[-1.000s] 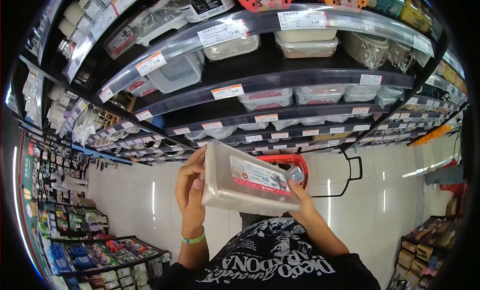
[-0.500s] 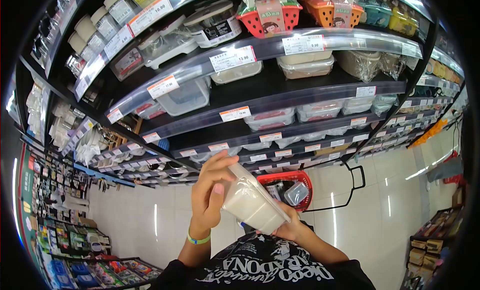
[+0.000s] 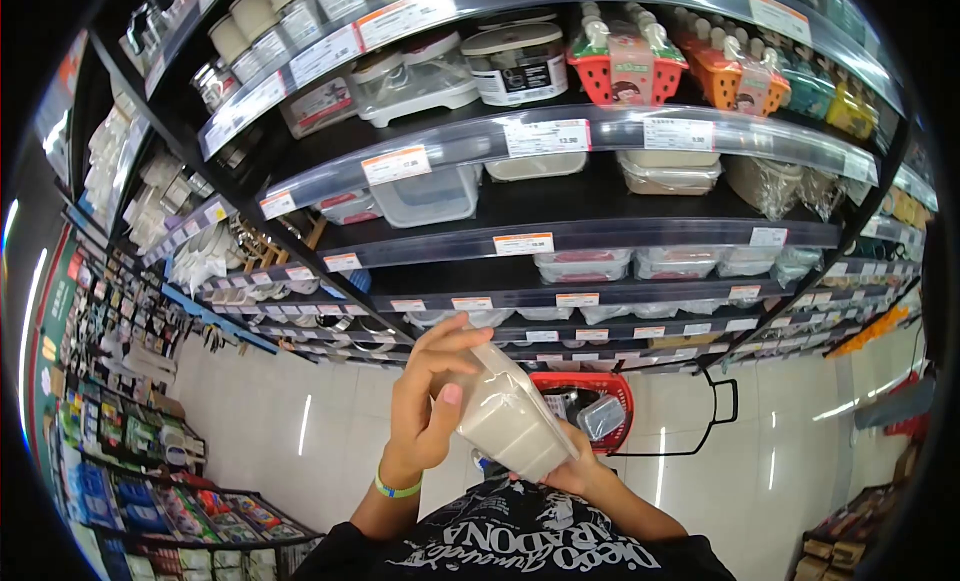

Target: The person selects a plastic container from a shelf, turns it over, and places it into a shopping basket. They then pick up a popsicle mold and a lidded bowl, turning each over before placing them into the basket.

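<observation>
A cream-coloured, plastic-wrapped box (image 3: 515, 416) is held tilted in front of my chest. My left hand (image 3: 430, 386) is at its upper left end, fingers curled over the top edge and thumb against the side. Under the lower right end, my right hand (image 3: 578, 471) grips the box, its fingers partly hidden behind it. A red shopping basket (image 3: 625, 421) with a black handle stands on the floor beyond the box, with a clear container (image 3: 601, 418) and dark items inside.
Shelves with price labels (image 3: 523, 243) cross the view ahead, holding wrapped food boxes (image 3: 670, 173), a clear bin (image 3: 425, 199) and red strawberry-like baskets (image 3: 627, 69). Low display racks stand at lower left (image 3: 190, 516) and lower right (image 3: 850, 541).
The view has shifted, so the shelves appear lower and further right. Both hands keep their hold on the box, which looks much the same in its tilt.
</observation>
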A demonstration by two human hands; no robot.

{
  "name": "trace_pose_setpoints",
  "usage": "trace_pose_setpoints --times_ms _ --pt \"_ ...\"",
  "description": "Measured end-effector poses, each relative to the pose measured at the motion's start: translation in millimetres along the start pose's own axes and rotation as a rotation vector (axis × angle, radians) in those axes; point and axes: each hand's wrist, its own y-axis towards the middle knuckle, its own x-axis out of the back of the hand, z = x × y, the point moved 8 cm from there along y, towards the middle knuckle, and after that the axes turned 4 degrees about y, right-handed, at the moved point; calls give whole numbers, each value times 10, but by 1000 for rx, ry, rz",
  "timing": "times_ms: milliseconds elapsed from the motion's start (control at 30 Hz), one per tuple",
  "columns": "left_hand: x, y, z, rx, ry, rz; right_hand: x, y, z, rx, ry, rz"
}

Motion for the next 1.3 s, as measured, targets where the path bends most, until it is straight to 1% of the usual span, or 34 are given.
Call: trace_pose_setpoints --times_ms 33,67,133,267,333,433,533,633,733,767,867,900,1133,1200,1300 --pt "3 -35 9 13 -29 -38 0 -3 -8 -17 11 -15" --pt "20 -67 20 26 -59 -75 6 6 -13 -32 -2 45" --pt "38 -113 -2 6 48 -50 42 8 -22 -59 -24 161" --pt "54 -227 5 -53 208 -7 67 -81 -39 -85 -10 173" --pt "38 -266 4 -35 193 -35 136 -115 -79 -112 3 210" --pt "22 -343 -1 -26 183 -39 41 -181 -125 -126 101 346" --pt "53 -398 -34 -25 176 -31 101 -171 -203 -123 73 352" --pt "93 -411 -77 -28 162 -24 176 -138 -266 -152 192 240" --pt "33 -313 -76 -63 150 31 -50 -250 -236 -82 179 316" --pt "-12 -318 -66 -60 145 59 -66 -291 -220 -62 186 471" --pt "-165 -309 -77 -62 123 90 26 -381 -227 -19 227 359" --pt "-202 -312 -79 -65 112 89 189 -365 -268 -29 231 330" --pt "-486 -308 -47 -89 123 135 430 -524 -204 36 263 304" --pt "-536 -291 -63 -99 130 144 439 -546 -178 53 269 260" --pt "-551 -261 -71 -85 118 138 405 -576 -139 53 266 279"
